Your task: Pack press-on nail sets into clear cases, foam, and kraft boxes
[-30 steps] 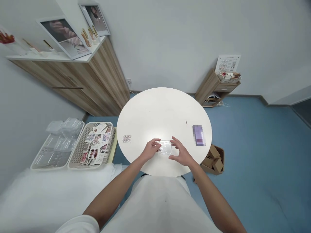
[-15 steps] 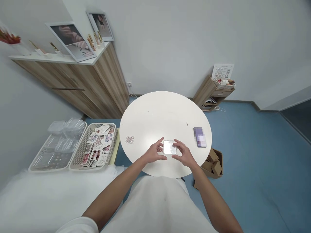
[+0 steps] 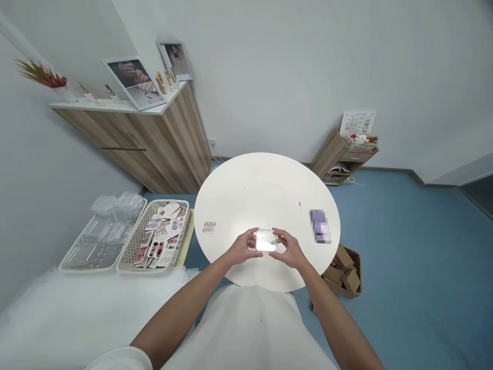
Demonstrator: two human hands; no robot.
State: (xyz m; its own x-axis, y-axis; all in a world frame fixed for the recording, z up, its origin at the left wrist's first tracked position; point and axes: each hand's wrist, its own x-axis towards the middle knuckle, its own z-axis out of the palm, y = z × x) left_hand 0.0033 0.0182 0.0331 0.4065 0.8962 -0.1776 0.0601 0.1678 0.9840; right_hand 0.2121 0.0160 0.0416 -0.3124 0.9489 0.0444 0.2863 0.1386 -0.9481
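Between my two hands is a small clear plastic box [image 3: 266, 240], shiny and rectangular, above the near part of the white round table [image 3: 265, 185]. My left hand [image 3: 245, 247] grips its left end, thumb at the near edge and fingers curled at the side and far corner. At the opposite end my right hand [image 3: 288, 250] holds it the same way. Whether the box touches the tabletop I cannot tell. To the left on the table lies a set of press-on nails [image 3: 209, 227], apart from both hands.
A purple blurred item [image 3: 320, 226] lies at the table's right side, with a tiny dark object [image 3: 300, 205] beyond the box. Left of the table stand a basket of nail cards [image 3: 127, 253] and a tray of clear boxes [image 3: 70, 257]. A cardboard carton [image 3: 356, 280] sits on the floor at right.
My fingers have closed in on the ends of the clear box, where the left hand was more spread before. The camera view has shifted a little, so the room appears lower and further right.
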